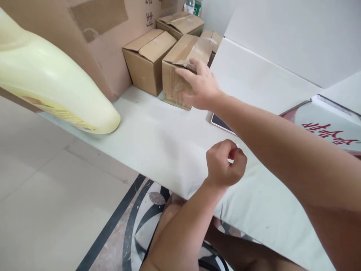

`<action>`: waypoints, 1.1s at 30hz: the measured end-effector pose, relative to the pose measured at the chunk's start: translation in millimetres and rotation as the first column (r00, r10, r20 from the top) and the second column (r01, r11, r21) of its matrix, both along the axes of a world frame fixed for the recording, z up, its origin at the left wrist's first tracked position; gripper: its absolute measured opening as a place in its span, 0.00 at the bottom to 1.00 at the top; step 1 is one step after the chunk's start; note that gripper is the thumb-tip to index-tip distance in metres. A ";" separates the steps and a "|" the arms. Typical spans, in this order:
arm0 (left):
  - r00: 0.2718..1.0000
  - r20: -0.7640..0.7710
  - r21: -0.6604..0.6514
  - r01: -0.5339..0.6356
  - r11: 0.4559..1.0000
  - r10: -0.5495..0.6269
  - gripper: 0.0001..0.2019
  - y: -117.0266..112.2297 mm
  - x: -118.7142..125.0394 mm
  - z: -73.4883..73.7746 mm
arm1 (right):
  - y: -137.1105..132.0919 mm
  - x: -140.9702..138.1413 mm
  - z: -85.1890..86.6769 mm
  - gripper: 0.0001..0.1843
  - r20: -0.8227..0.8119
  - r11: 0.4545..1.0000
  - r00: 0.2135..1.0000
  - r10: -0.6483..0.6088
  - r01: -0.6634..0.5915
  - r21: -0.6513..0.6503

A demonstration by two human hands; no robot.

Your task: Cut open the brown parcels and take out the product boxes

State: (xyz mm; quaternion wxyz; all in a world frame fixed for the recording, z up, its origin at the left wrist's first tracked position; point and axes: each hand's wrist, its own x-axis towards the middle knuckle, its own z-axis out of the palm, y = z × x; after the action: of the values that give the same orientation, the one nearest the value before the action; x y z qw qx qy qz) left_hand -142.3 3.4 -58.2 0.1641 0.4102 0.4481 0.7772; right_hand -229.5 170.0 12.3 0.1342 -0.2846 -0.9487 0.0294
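Observation:
My right hand [201, 86] reaches across the white table with its fingers spread and nothing held in them. It is in front of a small cardboard box [175, 84] with clear tape on its top, overlapping the near corner; whether the fingers touch it I cannot tell. Lower down, my left hand [225, 162] is closed in a pinch above the table. A tiny white bit shows at its fingertips, too small to name. Partly hidden under my right forearm lies a dark flat device with a pale edge [221, 123].
A large pale-yellow bottle [64, 79] looms at the left. Two more small cartons, one at left [145, 73] and one behind [183, 22], stand beside a big cardboard box [113, 49]. At right is a packet with red lettering [327, 128]. White panels rise behind.

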 end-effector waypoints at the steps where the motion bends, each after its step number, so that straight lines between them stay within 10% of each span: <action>1: 1.000 0.004 0.006 -0.009 1.000 0.009 0.10 -0.6 -3.8 0.4 | 0.7 -7.9 0.0 0.40 0.011 1.000 1.000 -0.005 0.005 0.009; 12: 0.990 0.114 -0.007 -0.081 0.997 0.081 0.13 -6.6 -24.8 6.9 | 0.9 2.0 3.2 0.21 0.047 0.994 0.995 -0.089 0.086 0.072; 21: 0.974 0.159 -0.016 -0.160 0.987 0.161 0.14 -7.0 -41.9 5.0 | -11.3 40.2 7.8 0.36 0.123 0.984 0.988 0.089 -0.106 0.141; 27: 0.872 0.034 0.158 -0.487 0.859 0.488 0.09 -17.2 -63.3 9.9 | -76.8 123.8 18.0 0.35 0.152 0.983 0.981 0.117 -0.136 0.121; 30: 0.794 0.025 0.192 -0.600 0.776 0.608 0.02 -25.5 -75.4 18.9 | -114.5 195.4 4.0 0.33 0.097 0.993 0.995 -0.031 0.020 0.114; 33: 0.812 -0.024 0.107 -0.577 0.809 0.583 0.08 -22.5 -84.3 16.3 | -154.6 270.8 -25.8 0.33 -0.043 0.955 0.959 -0.282 0.284 0.081</action>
State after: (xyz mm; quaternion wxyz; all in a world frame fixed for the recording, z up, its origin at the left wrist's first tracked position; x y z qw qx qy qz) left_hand -226.6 -19.1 -41.9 -0.1130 0.2828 0.5189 0.7987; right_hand 41.3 15.4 -13.6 0.1641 -0.4109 -0.8964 -0.0265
